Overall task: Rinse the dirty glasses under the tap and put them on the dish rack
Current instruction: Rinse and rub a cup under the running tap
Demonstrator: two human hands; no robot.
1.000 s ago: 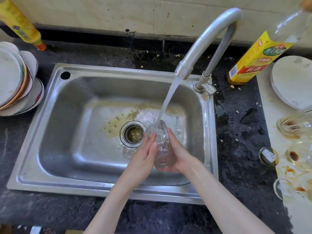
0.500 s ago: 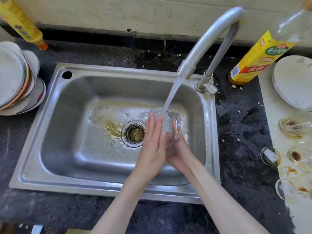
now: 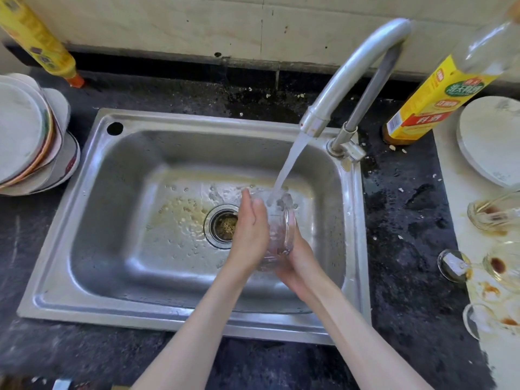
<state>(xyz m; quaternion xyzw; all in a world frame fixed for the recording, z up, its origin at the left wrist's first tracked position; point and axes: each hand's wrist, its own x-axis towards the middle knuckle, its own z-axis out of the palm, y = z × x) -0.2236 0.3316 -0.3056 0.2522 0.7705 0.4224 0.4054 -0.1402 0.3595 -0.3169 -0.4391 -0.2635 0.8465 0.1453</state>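
A clear drinking glass point(image 3: 280, 226) is held upright over the steel sink point(image 3: 118, 175), with its mouth under the water stream from the curved tap point(image 3: 346, 77). My left hand point(image 3: 250, 232) presses flat against the glass's left side. My right hand point(image 3: 301, 263) cups it from below and the right. Water pours into the glass and spills over. Several dirty glasses with brown stains point(image 3: 489, 213) point(image 3: 503, 266) point(image 3: 484, 319) lie on the white board at the right edge. No dish rack is visible.
A stack of plates point(image 3: 31, 136) stands left of the sink. A yellow-labelled bottle point(image 3: 433, 102) stands behind the tap, and another yellow bottle point(image 3: 39, 43) at the back left. A white plate point(image 3: 492, 139) lies at the right. The drain strainer point(image 3: 225, 226) holds food bits.
The glass was tipped from lying on its side to upright and lifted under the stream. My left hand shifted from beneath it to flat along its left side.
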